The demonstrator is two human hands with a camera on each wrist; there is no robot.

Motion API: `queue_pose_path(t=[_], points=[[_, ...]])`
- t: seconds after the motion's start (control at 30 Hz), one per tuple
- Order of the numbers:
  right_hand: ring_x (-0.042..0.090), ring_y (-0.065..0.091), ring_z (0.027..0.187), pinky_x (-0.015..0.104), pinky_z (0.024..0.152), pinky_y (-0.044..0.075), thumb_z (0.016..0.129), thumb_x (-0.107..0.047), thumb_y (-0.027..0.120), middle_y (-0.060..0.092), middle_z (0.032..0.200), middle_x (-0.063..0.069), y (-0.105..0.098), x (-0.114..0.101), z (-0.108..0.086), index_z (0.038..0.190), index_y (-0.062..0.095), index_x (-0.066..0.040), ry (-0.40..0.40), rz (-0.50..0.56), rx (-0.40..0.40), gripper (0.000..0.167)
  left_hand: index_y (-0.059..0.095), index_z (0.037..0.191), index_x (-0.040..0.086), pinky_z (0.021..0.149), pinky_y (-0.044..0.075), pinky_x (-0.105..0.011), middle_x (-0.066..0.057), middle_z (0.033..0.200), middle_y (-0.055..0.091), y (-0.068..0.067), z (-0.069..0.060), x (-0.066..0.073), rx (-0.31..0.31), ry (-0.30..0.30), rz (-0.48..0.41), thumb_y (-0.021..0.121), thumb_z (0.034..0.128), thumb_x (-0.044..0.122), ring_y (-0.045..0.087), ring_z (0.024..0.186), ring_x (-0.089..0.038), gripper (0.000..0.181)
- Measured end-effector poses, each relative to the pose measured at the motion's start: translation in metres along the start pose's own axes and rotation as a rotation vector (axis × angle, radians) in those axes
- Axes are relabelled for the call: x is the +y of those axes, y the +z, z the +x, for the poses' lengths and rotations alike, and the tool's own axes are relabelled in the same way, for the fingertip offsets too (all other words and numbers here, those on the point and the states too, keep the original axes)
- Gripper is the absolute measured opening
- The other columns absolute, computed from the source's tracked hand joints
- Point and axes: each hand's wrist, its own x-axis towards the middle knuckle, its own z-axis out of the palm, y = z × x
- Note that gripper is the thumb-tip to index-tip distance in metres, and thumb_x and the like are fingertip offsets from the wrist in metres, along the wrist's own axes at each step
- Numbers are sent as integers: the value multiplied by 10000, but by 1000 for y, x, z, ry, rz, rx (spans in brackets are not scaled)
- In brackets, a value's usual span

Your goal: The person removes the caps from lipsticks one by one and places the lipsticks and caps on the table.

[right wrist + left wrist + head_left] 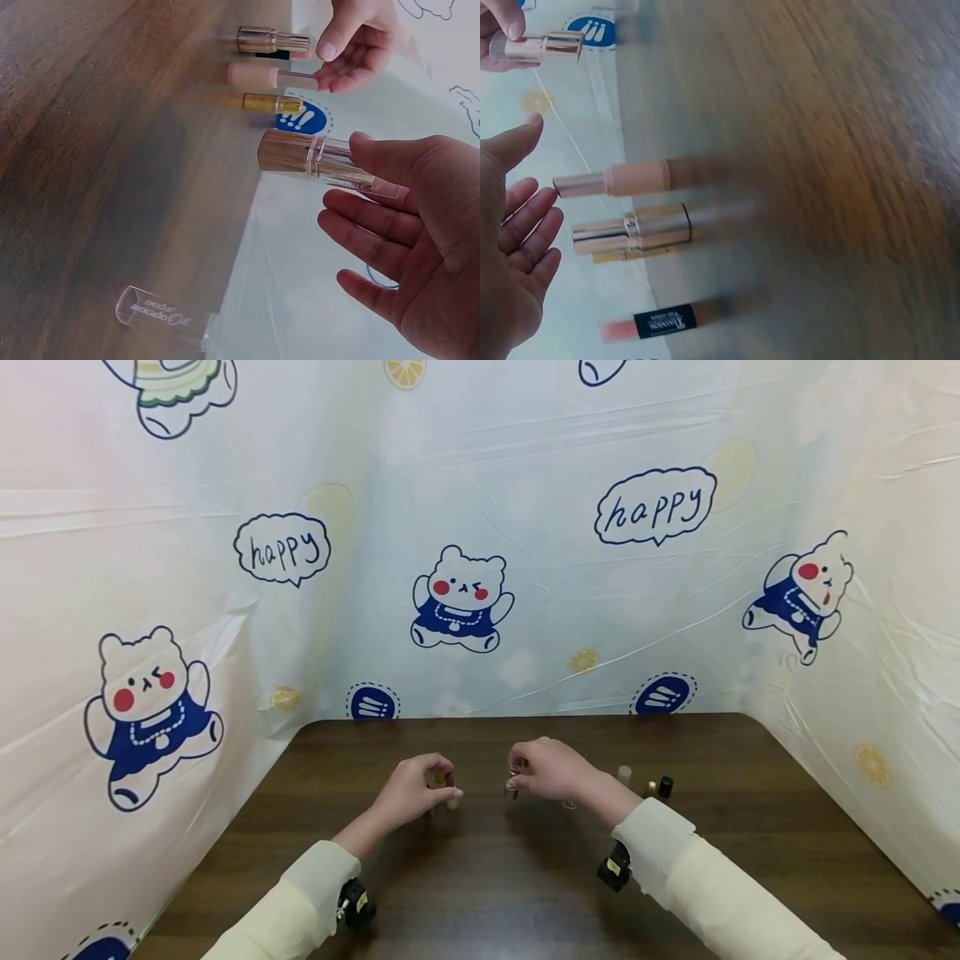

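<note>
My left hand is at a pink-based lipstick tube with a shiny upper part, which stands upright on the table. Its fingertips are at the tube's top end, while the thumb stays apart; whether they touch cannot be told. Beside that tube stand a gold lipstick, a narrower yellow-gold tube and a black-labelled tube with a pink top. My right hand pinches a rose-gold lipstick between thumb and fingers, its base downward. A clear cap with lettering stands on the table near the right hand.
Right of my right forearm stand a pale piece, a small gold piece and a black piece. The dark wooden table is bordered by a printed curtain at the back and sides.
</note>
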Motion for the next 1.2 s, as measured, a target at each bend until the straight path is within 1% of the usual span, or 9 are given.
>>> queue_pose_path(t=[0.1,0.23,0.33,0.43,0.5,0.63,0.77,0.97,1.2], points=[[99,538,737,314,700,472,880,-280,738,584,809,-88,-2,-1,-2,927,632,-154,-10,-10,11,170,691,1053,129,877,467,-439,9,955,661,2,2,6,14,25,31,844,763,290,602,903,-191,365],[102,549,773,330,744,484,873,-277,745,589,817,-88,-4,-2,-4,922,636,-157,-26,-9,28,170,692,1060,137,930,370,-593,40,933,655,4,4,13,33,56,36,843,762,308,609,895,-228,376],[108,561,807,344,781,487,874,-275,745,595,831,-87,-6,-4,-7,924,637,-158,-34,7,35,167,687,1075,153,911,389,-567,59,976,654,7,5,18,22,90,29,836,772,306,611,901,-212,371],[111,569,829,341,806,490,874,-276,745,605,848,-89,-9,-7,-9,935,641,-163,-40,30,40,165,676,1110,156,868,459,-444,21,1059,660,10,6,23,-14,137,21,821,789,312,610,956,-192,386],[113,577,844,339,816,493,876,-271,743,613,860,-89,-11,-8,-11,943,643,-164,-45,46,41,161,669,1127,146,929,442,-450,-20,1098,664,13,7,25,-39,173,20,815,794,318,610,1011,-192,402],[105,591,883,332,829,499,883,-269,734,630,897,-92,-11,-9,-13,968,653,-170,-47,78,40,154,657,1153,122,954,432,-479,-47,1126,655,18,8,32,-102,222,-23,803,806,336,601,1066,-215,433],[106,592,894,336,825,501,889,-270,726,639,937,-80,-10,-10,-16,1005,665,-146,-52,108,40,180,650,1161,86,902,467,-490,-76,1132,649,25,8,38,-163,239,-89,796,817,326,595,1082,-278,444],[101,595,911,335,822,501,900,-258,715,645,964,-78,-8,-10,-22,1006,656,-168,-62,131,43,151,673,1089,93,888,476,-480,-43,1064,672,36,10,45,-172,283,-122,811,810,252,620,1035,-285,350],[107,597,931,343,827,498,903,-244,711,643,972,-77,-8,-10,-26,1010,648,-173,-74,158,52,143,681,1067,129,861,489,-466,29,1030,668,42,11,48,-182,291,-122,786,838,256,631,993,-211,283]])
